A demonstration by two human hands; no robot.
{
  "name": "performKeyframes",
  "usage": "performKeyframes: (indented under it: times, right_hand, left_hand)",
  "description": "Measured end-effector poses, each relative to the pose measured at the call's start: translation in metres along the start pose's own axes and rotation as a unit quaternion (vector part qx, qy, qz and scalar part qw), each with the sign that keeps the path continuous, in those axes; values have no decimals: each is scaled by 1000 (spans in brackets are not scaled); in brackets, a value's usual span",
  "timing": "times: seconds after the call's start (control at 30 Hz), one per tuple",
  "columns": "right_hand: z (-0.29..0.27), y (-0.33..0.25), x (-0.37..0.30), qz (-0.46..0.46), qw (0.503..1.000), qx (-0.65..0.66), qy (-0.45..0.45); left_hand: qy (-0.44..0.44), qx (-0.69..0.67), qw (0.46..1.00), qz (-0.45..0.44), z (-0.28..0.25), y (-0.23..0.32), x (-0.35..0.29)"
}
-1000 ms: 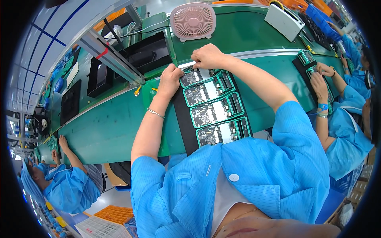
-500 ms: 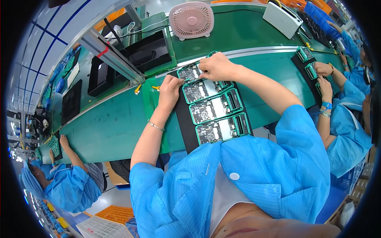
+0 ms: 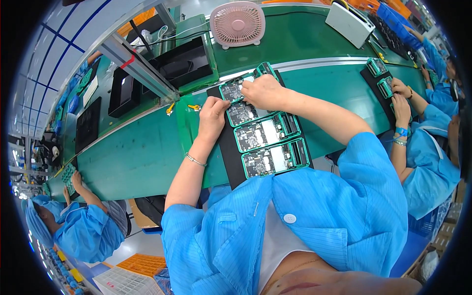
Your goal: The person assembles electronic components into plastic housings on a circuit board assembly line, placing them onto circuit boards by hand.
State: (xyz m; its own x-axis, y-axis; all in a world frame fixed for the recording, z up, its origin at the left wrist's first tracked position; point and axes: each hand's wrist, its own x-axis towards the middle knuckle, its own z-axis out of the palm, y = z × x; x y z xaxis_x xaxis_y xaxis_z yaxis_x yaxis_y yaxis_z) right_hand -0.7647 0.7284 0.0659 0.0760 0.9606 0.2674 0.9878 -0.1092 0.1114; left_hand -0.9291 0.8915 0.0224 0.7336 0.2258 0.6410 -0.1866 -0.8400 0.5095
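Several green-rimmed housings with dark circuit boards lie in a column on a black mat (image 3: 230, 162). My right hand (image 3: 264, 92) is over the farthest housing (image 3: 231, 90) and the second housing (image 3: 241, 114), its fingers bent and pressed together at the board. Whatever is between those fingertips is hidden. At the left edge where these two housings meet, my left hand (image 3: 212, 118) is pinched closed; I cannot make out what it grips. Nearer to me are the third housing (image 3: 253, 136) and the nearest housing (image 3: 256, 162), untouched, each with a silver plate across the middle.
A pink fan (image 3: 237, 25) stands beyond the green bench (image 3: 128, 162). Black trays (image 3: 184, 61) and a metal post (image 3: 140, 69) are at the far left. Yellow-handled fittings (image 3: 170, 109) lie left of the mat. Co-workers sit on both sides, the right one (image 3: 423, 147) handling similar housings.
My right hand has moved slightly left and toward me, uncovering the right end of the farthest housing. My left hand has shifted slightly right, still at the housings' left edge.
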Motion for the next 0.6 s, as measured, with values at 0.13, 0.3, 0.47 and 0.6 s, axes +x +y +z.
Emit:
performKeyframes:
  times: [0.13,0.3,0.47,0.6]
  right_hand:
    - [0,-2,0,0,1000,-15,-17]
    - [-7,12,-5,46,996,59,42]
    - [-8,11,-2,59,995,76,5]
    - [-6,11,-1,48,996,77,2]
  left_hand:
    - [-10,20,999,23,-1,-2,-3]
    - [-37,63,995,69,-4,-1,-2]
    - [-40,71,994,71,-5,0,-3]
    - [-36,67,995,71,-5,0,-4]
